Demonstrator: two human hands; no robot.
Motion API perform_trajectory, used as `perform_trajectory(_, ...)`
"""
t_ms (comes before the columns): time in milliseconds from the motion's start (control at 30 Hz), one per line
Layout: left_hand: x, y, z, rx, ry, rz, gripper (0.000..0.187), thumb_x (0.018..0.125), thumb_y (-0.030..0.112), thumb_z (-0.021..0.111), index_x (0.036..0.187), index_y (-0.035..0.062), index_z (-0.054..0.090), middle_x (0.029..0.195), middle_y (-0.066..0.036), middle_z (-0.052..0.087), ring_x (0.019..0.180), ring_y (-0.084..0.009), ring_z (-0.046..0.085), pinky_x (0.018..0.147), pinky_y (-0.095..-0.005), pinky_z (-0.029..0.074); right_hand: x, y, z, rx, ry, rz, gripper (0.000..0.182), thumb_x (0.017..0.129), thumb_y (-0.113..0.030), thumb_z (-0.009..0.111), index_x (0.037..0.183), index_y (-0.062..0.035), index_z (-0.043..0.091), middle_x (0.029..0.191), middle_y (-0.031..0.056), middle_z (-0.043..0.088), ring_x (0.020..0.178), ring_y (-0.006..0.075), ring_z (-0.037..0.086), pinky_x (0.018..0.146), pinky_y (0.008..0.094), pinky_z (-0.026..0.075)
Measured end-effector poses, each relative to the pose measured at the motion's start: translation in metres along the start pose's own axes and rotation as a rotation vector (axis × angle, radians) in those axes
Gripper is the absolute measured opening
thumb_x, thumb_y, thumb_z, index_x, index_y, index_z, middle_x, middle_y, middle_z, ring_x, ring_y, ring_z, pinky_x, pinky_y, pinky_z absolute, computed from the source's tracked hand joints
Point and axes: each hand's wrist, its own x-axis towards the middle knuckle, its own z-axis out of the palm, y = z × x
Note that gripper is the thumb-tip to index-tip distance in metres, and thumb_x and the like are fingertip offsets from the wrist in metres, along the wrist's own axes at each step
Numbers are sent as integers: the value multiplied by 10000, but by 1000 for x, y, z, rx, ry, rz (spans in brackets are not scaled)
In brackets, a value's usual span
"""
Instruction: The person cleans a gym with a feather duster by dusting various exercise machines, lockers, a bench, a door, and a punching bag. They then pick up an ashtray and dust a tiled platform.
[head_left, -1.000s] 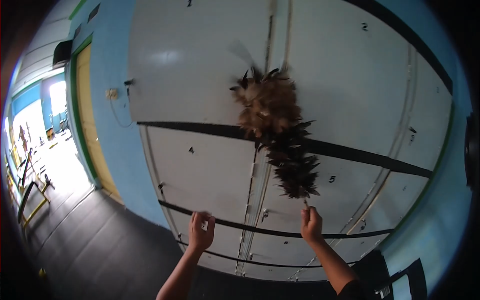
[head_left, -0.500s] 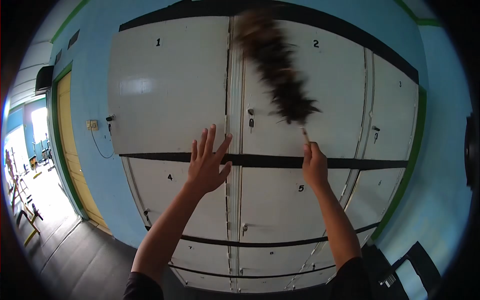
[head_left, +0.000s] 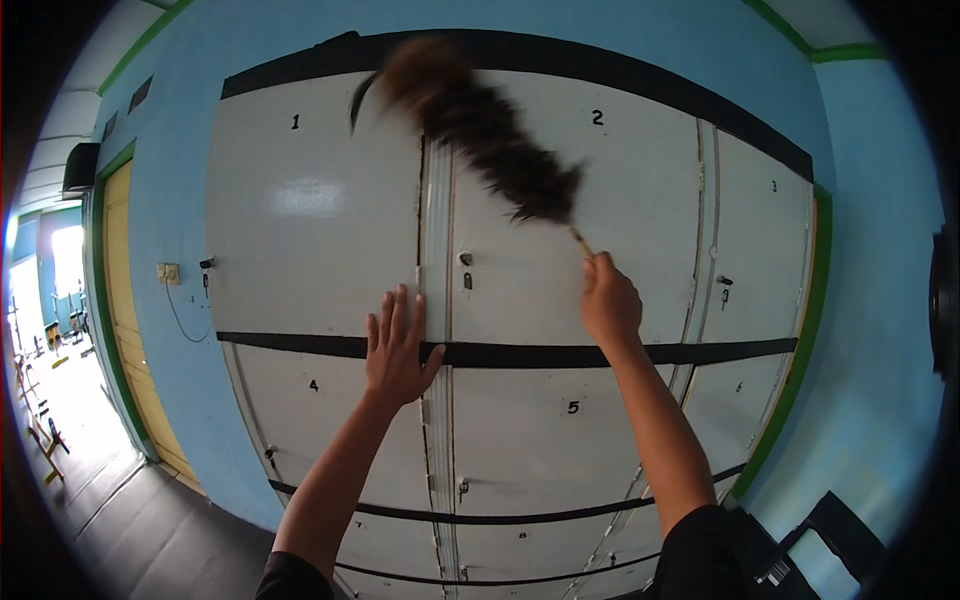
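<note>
My right hand [head_left: 611, 298] is closed around the thin handle of a feather duster [head_left: 500, 140]. The duster's dark brown feathers, blurred by motion, slant up and left across the upper part of the white lockers [head_left: 560, 290], over doors 1 and 2. My left hand [head_left: 397, 350] lies open, its fingers pointing up, at the lower right corner of door 1 [head_left: 300, 260] and over the black strip [head_left: 500, 354] below it. Whether its palm presses on the surface is hidden. A key hangs from the lock [head_left: 466, 262] on door 2.
Left of the lockers, a wall socket [head_left: 168, 273] has a dangling cord. Beyond it are a yellow door [head_left: 122, 290] and a bright passage with equipment. A black-framed object [head_left: 830, 545] stands at the lower right, near the blue wall.
The feather duster has swung left, tilting further over toward door 1, as my right hand turned with it. The view has tipped upward, so the lockers sit lower. My left hand stays open.
</note>
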Motion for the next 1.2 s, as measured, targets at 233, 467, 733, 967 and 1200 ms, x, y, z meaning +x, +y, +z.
perform_trajectory(233,1,-2,12,33,17,5,833,882,381,572,1528,56,158,1588,-216,80,1473,-400,44,1152,-592,81,-29,149,10,190,491,391,278,1018,-285,414,951,-45,538,811,249,637,801,452,633,641,523,480)
perform_trajectory(467,2,-4,27,44,64,2,863,876,380,568,1515,-7,136,1589,-217,79,1477,-386,47,1158,-585,51,-157,104,30,195,-29,229,257,1013,-251,446,921,-18,505,681,186,588,659,429,603,556,503,445)
perform_trajectory(733,0,-3,23,91,56,-6,924,872,375,598,1522,-11,66,1591,-227,43,1473,-403,39,1159,-559,80,-333,109,81,357,-24,403,247,1006,-230,443,881,-25,499,684,207,566,662,453,576,551,497,425)
perform_trajectory(967,-18,-16,33,-21,209,-122,1041,804,461,687,1523,7,87,1584,-242,44,1471,-401,53,1159,-541,133,-338,110,81,195,-200,197,239,976,-248,499,831,-57,493,694,175,560,633,426,567,551,494,439)
perform_trajectory(1200,-38,-30,34,25,121,-161,1043,828,549,633,1523,-4,85,1587,-240,28,1477,-384,25,1174,-509,82,-285,136,64,69,-173,47,216,962,-248,515,846,-66,510,676,150,568,644,401,590,556,499,456)
